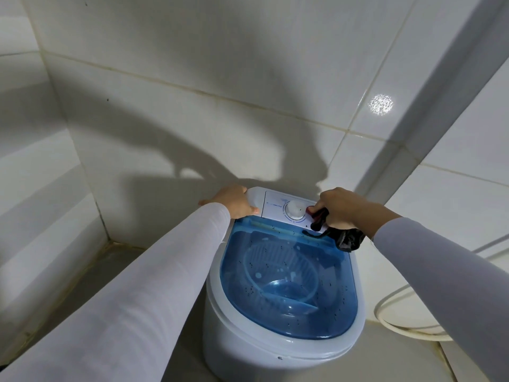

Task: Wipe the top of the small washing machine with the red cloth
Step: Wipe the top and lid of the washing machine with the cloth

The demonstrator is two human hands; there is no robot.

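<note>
The small white washing machine (272,351) stands on the floor in a tiled corner. Its see-through blue lid (286,279) is speckled with dark spots, and a white control panel with a round dial (294,210) sits at the far end. My left hand (234,202) grips the far left corner of the machine's top. My right hand (340,208) is closed on the bunched red and dark cloth (319,216) and presses it on the panel just right of the dial. A dark end of the cloth (348,239) hangs over the lid's far right edge.
White tiled walls close in behind and on both sides. A white hose (396,323) loops on the floor to the right of the machine. A white vertical trim or pipe (429,114) runs up the right wall.
</note>
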